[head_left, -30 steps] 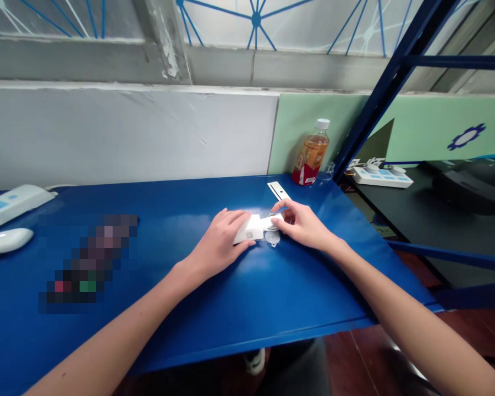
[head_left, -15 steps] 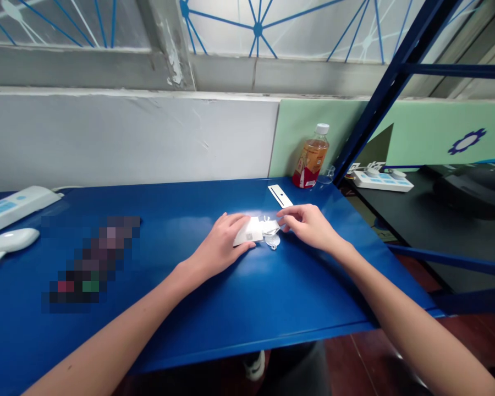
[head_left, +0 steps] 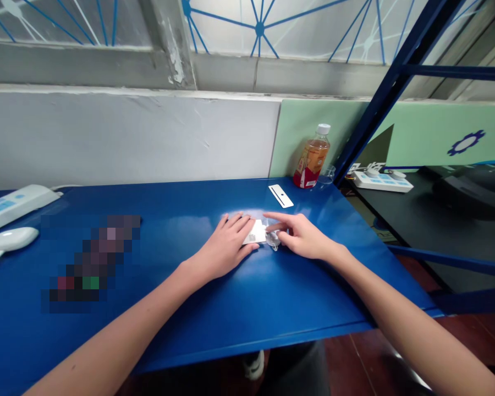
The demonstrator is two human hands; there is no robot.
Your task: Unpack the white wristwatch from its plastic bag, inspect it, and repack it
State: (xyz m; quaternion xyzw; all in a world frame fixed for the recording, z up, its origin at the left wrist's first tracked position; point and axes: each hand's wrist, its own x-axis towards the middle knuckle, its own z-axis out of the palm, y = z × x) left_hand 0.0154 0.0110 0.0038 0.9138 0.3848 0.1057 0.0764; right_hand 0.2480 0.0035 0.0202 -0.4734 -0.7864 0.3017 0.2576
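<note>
A small white card with a grey printed square (head_left: 254, 233) lies on the blue table. My left hand (head_left: 229, 245) holds it down, fingers flat across its far left part and thumb along the near edge. At the card's right end is a small clear plastic piece (head_left: 273, 240) with a little ring-like tip. My right hand (head_left: 303, 234) reaches over this piece from the right. Its index finger is stretched out, while the middle finger touches down near the card's end and the thumb is apart. The fingers partly hide what lies beneath them.
Behind my right hand lies a white strip with a dark line (head_left: 281, 196). A drink bottle (head_left: 312, 157) stands at the back right, by a blue metal frame (head_left: 375, 104). To the left are a blurred-out dark object (head_left: 103, 250), a white mouse-like device (head_left: 12, 240) and a power strip (head_left: 22, 201).
My right hand has moved left and slightly down onto the clear piece, its index finger now extended. The raised white bit at the card's end is now covered. My left fingers have spread flatter.
</note>
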